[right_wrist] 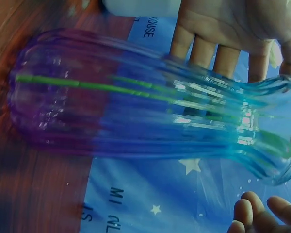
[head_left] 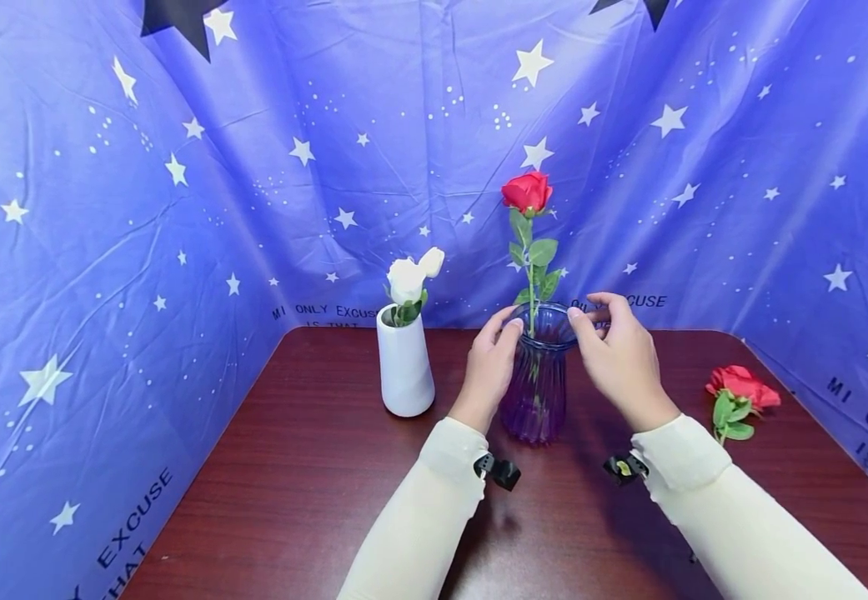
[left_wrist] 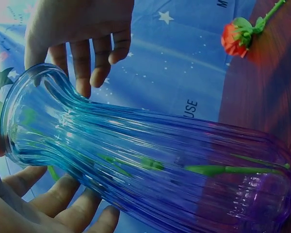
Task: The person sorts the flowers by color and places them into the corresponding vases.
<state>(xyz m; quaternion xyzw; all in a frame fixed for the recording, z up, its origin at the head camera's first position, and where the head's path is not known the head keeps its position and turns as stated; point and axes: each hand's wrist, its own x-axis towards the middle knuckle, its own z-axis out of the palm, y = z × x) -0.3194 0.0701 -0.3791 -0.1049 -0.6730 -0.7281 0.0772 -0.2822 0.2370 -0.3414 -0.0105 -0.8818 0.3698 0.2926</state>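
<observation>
A ribbed glass vase (head_left: 537, 387), blue at the neck and purple at the base, stands upright on the table. One red rose (head_left: 527, 193) rises from it; its green stem (right_wrist: 92, 86) shows through the glass. My left hand (head_left: 489, 362) holds the left side of the neck, thumb at the rim and fingers (left_wrist: 56, 194) spread along the outside. On the right, my right hand (head_left: 624, 358) is beside the rim with its thumb close to the glass. Its fingers (right_wrist: 252, 208) are loosely bent and stand apart from the vase in the right wrist view.
To the left stands a white vase (head_left: 406, 367) holding white flowers (head_left: 407, 280). Another red rose (head_left: 743, 387) lies at the right of the dark wooden table (head_left: 291, 500). Blue star-printed cloth (head_left: 373, 183) hangs behind and along both sides.
</observation>
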